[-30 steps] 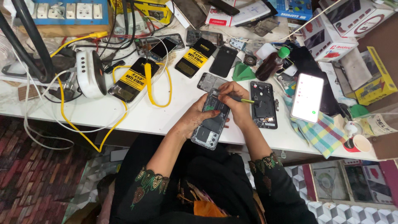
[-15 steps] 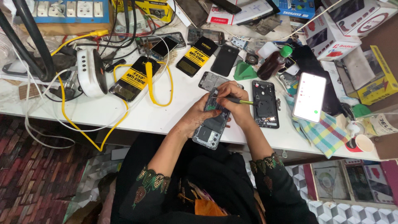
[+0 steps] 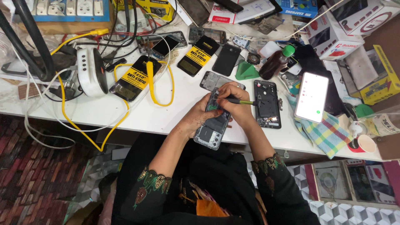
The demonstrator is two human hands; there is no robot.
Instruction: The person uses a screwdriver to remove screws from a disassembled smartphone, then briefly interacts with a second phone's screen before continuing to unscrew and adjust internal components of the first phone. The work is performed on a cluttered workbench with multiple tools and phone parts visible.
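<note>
Opened phone (image 3: 213, 125) sits over the tabletop (image 3: 104, 112) edge, gripped by the left hand (image 3: 200, 118). Right hand (image 3: 235, 106), pinching a green-handled tool (image 3: 243, 101), has barely shifted since a second ago, so probing continues. Beside the phone lies a bare frame (image 3: 267, 104).

Single head view: we are looking steeply down from above the seated person onto the white bench (image 3: 104, 112), facing its far cluttered edge. We are sitting close, both hands mid-frame, lap and patterned floor (image 3: 37, 166) filling the bottom.
</note>
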